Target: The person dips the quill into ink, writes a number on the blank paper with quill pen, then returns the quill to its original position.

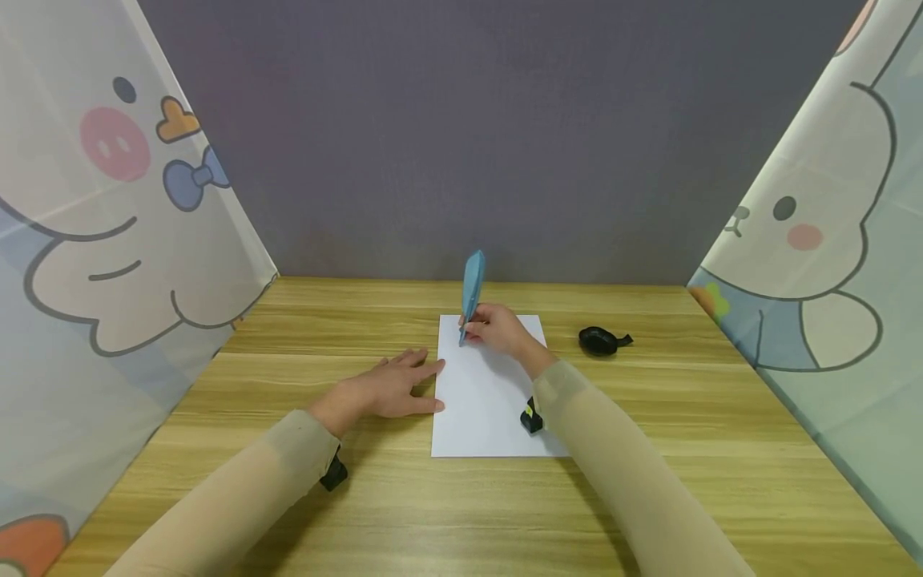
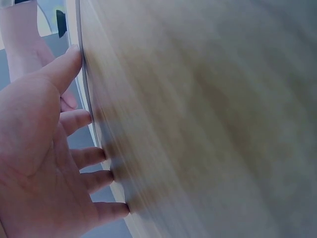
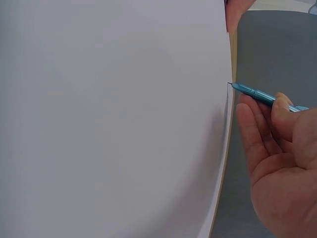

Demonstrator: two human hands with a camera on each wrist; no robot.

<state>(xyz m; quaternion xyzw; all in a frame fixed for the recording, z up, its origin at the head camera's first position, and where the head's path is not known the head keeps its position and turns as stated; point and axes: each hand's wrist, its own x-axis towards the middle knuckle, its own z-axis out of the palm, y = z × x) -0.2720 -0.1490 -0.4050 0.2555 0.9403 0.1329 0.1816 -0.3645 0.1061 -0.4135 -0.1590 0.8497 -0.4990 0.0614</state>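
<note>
A: Please tell me, what do the two hands hold?

B: The right hand (image 1: 500,328) pinches a slim pen of shiny blue metal, with a wide, feather-shaped blue top (image 1: 472,280), between the thumb and the fingers. The pen stands tilted, its top above this hand and its tip at a white, rectangular sheet of paper (image 1: 465,429) below. Whether the tip touches the paper, I cannot tell surely.

A: And the left hand (image 1: 397,387)?

B: It is flat and grips nothing. Its fingers are spread, and the tips of the thumb and forefinger are at the paper's left edge. The other fingertips are towards the yellowish desk of wood grain (image 1: 404,513).

A: What is around them?

B: To the right of the right hand, apart from the paper, lies a glossy black oval object with a short tail (image 1: 598,340). Beyond both hands rises a plain dark grey panel (image 1: 461,120). Pale cloths with cartoon animals hang at the outer side of each hand, left (image 1: 43,152) and right (image 1: 883,417).

A: Does something stand in the way?

B: Yes, the beige right sleeve (image 1: 620,449) covers the paper's near right corner.

A: Any writing?

B: Below the right wrist, a small black device (image 1: 531,418) bears a yellow-green mark, too small for reading.
</note>
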